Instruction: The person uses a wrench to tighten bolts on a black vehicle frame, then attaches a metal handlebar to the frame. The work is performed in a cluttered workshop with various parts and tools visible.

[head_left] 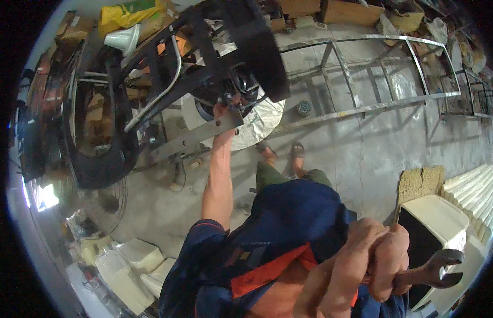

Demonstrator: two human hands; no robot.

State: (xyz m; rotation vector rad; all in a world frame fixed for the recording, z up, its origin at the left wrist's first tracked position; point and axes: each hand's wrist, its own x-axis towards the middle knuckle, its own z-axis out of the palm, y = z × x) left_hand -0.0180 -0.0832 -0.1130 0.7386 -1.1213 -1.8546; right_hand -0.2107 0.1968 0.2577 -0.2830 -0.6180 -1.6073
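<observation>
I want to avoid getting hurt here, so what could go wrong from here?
Your left hand reaches past the flat metal bar, so your knuckles might scrape or get pinched. Your right hand grips the open-ended wrench; if dropped, it might hit your sandalled feet.

The left forearm (219,180) stretches toward the far side, the left grip (222,110) partly hidden, while the right grip (360,255) sits near right, fingers (390,262) curled.
</observation>
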